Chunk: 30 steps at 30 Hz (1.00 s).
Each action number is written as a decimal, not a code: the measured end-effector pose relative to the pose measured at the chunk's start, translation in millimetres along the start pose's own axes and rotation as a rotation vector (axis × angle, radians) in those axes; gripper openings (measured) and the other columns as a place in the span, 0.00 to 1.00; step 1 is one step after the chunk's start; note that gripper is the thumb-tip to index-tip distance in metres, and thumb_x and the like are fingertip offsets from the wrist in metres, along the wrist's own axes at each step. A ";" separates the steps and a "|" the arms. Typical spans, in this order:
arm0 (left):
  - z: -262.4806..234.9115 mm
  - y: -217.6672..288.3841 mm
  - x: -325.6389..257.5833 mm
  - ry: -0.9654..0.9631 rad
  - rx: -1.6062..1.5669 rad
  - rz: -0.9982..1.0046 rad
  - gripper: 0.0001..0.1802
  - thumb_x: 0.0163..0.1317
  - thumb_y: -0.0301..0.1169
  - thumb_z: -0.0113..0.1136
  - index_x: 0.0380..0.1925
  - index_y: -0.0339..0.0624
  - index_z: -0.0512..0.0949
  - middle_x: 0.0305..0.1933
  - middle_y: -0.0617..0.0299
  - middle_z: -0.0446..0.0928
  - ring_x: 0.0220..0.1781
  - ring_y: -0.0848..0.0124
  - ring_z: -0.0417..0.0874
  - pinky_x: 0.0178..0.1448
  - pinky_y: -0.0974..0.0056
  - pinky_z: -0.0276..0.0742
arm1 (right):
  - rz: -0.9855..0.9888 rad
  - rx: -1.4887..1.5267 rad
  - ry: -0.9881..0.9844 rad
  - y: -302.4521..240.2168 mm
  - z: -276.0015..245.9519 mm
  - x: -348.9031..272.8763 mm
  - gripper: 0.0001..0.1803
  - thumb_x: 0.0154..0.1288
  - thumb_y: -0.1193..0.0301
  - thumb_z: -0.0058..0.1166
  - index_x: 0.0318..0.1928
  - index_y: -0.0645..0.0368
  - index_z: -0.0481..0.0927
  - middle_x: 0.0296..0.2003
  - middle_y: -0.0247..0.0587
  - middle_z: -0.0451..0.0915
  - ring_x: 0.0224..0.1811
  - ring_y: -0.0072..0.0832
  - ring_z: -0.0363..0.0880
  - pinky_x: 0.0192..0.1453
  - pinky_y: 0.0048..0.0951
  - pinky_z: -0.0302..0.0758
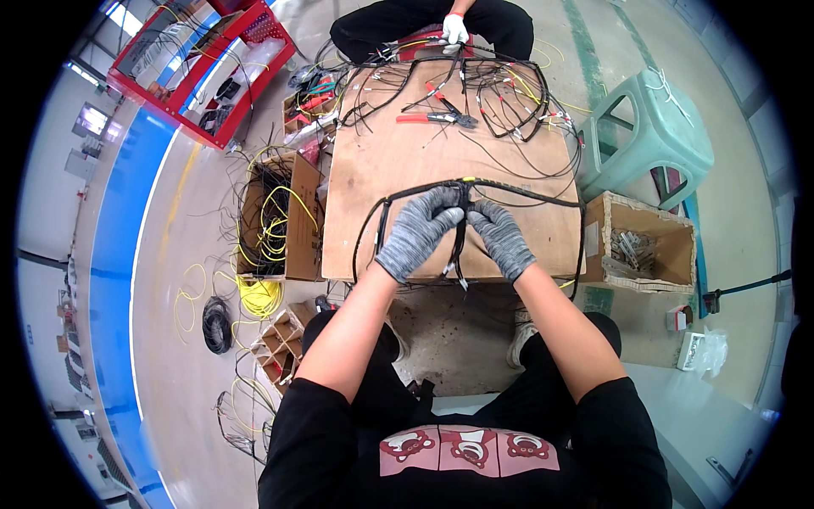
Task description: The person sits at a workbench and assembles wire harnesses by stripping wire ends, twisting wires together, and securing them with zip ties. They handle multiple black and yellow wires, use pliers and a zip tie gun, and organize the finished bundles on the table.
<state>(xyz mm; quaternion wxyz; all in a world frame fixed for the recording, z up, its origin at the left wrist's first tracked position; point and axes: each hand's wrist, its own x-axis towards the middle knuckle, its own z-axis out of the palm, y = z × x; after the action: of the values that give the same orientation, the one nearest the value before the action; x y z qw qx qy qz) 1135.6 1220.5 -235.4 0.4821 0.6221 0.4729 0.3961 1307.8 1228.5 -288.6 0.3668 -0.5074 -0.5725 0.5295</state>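
L hand [421,229] & R hand [500,237] grips both look pinched on blk wire harness [507,187] jct, main run L–R just beyond them, branch [460,239] btwn, neither nearer.

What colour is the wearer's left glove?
The left glove is streaky grey, shown in the head view.

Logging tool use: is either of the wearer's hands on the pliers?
No: the left hand and right hand hold the harness, while the pliers lie apart on the table.
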 end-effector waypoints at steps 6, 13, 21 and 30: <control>2.5 -20.4 16.2 0.039 0.289 -0.017 0.15 0.56 0.34 0.63 0.41 0.36 0.77 0.34 0.58 0.81 0.34 0.74 0.78 0.41 0.68 0.75 | 0.145 0.577 -0.170 13.4 7.5 -10.3 0.14 0.67 0.67 0.48 0.47 0.62 0.74 0.38 0.39 0.79 0.41 0.27 0.80 0.48 0.29 0.77; 5.8 -7.7 18.8 0.017 0.401 -0.069 0.12 0.56 0.34 0.62 0.33 0.36 0.76 0.28 0.56 0.78 0.29 0.66 0.77 0.39 0.64 0.74 | 0.238 0.757 -0.081 0.7 9.8 -3.4 0.11 0.67 0.69 0.47 0.45 0.63 0.74 0.34 0.37 0.78 0.35 0.28 0.80 0.45 0.30 0.79; 22.7 -9.1 -1.5 0.283 0.657 0.305 0.13 0.44 0.36 0.56 0.25 0.38 0.80 0.29 0.44 0.78 0.33 0.51 0.81 0.38 0.53 0.75 | 0.046 0.423 -0.140 39.5 3.7 6.6 0.18 0.65 0.61 0.48 0.50 0.58 0.75 0.46 0.34 0.73 0.46 0.25 0.69 0.49 0.27 0.68; 62.6 -6.3 22.2 0.244 1.062 -0.139 0.10 0.51 0.36 0.54 0.30 0.54 0.83 0.30 0.67 0.81 0.35 0.66 0.80 0.30 0.57 0.65 | 0.458 0.582 -0.025 89.3 -57.8 75.8 0.22 0.71 0.67 0.32 0.61 0.63 0.63 0.59 0.47 0.68 0.54 0.38 0.71 0.56 0.37 0.70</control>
<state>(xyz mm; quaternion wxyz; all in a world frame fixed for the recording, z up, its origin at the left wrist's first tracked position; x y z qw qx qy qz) 1199.0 1228.5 -254.5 0.0687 0.6968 0.7002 0.1396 1363.9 1308.8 -375.0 0.3609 -0.4903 -0.2740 0.7445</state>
